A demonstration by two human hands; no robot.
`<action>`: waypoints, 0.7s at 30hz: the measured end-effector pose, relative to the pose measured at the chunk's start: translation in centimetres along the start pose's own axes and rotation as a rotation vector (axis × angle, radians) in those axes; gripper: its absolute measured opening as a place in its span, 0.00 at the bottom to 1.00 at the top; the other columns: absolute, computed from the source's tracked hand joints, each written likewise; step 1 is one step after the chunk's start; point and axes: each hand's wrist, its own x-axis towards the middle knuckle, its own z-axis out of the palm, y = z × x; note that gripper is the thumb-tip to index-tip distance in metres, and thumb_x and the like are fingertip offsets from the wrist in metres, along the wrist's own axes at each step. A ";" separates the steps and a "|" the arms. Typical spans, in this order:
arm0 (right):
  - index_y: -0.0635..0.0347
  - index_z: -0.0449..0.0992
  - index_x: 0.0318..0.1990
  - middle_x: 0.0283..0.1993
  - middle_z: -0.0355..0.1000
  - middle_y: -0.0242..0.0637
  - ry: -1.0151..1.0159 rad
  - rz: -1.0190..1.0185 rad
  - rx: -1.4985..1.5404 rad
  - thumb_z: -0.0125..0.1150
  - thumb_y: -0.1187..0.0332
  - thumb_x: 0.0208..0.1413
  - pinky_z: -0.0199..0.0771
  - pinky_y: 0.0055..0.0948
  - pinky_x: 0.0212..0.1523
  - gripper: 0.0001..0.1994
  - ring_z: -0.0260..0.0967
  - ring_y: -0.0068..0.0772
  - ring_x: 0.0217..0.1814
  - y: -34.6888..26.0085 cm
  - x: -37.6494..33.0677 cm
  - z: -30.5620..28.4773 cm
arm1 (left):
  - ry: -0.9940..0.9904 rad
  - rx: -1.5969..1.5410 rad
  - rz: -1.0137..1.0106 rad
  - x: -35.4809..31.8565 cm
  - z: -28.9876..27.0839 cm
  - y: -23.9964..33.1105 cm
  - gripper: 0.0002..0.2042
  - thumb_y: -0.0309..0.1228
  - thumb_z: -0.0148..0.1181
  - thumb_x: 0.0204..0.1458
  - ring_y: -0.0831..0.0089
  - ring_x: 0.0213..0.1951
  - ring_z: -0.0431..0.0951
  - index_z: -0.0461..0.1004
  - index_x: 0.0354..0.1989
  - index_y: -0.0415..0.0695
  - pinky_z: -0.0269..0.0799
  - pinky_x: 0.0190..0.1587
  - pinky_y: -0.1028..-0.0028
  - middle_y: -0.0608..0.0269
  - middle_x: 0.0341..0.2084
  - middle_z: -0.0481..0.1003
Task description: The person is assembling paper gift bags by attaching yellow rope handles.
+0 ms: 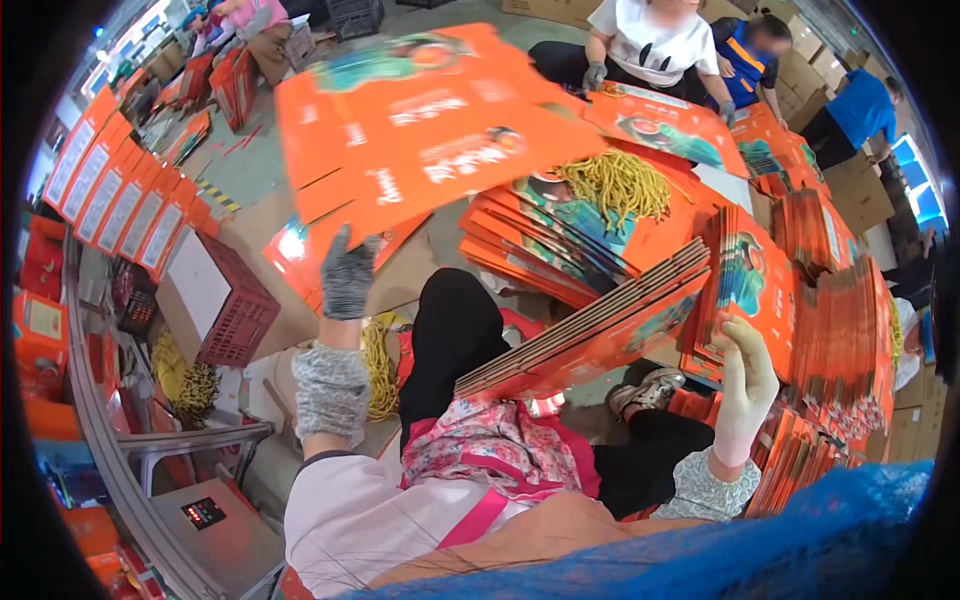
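My left hand [347, 275], in a grey knit glove, grips the lower edge of a flat orange cardboard box blank [400, 130]. The printed blank is raised in front of me and slightly blurred. My right hand [745, 385], in a pale glove, is raised at the right with its fingers loosely bent and apart; nothing shows in it. Close to it, a bundle of folded orange box blanks [600, 335] leans on edge across my lap. A heap of yellow cords [615, 188] lies on a stack of orange blanks [530, 245] ahead.
More orange stacks [845, 345] stand at the right. Facing me, a person in a white shirt [655, 45] handles another blank [670, 130]. To the left are a maroon plastic crate [235, 310], more yellow cords [382, 370] and a metal frame [105, 400].
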 end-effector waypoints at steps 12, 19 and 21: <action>0.70 0.73 0.41 0.40 0.74 0.37 -0.075 0.172 0.066 0.45 0.79 0.57 0.67 0.20 0.45 0.10 0.69 0.22 0.42 4.5 1.1 3.5 | 0.393 -0.145 0.027 5.1 -20.4 3.5 0.12 0.24 0.57 0.51 0.60 0.40 0.77 0.68 0.42 0.31 0.80 0.43 0.70 0.49 0.40 0.74; 0.72 0.72 0.41 0.39 0.73 0.40 -0.070 0.239 0.023 0.45 0.77 0.58 0.69 0.23 0.44 0.10 0.73 0.27 0.41 5.4 1.5 3.7 | 0.386 -0.247 -0.126 7.3 -29.6 -4.6 0.12 0.31 0.59 0.51 0.63 0.35 0.78 0.71 0.39 0.35 0.79 0.40 0.69 0.51 0.36 0.76; 0.73 0.72 0.41 0.38 0.74 0.40 -0.092 0.267 0.082 0.45 0.77 0.58 0.70 0.23 0.44 0.10 0.72 0.27 0.41 6.0 1.7 3.7 | 0.410 -0.157 -0.076 4.7 -34.8 -5.2 0.14 0.36 0.59 0.52 0.63 0.35 0.78 0.72 0.39 0.37 0.79 0.39 0.69 0.52 0.37 0.76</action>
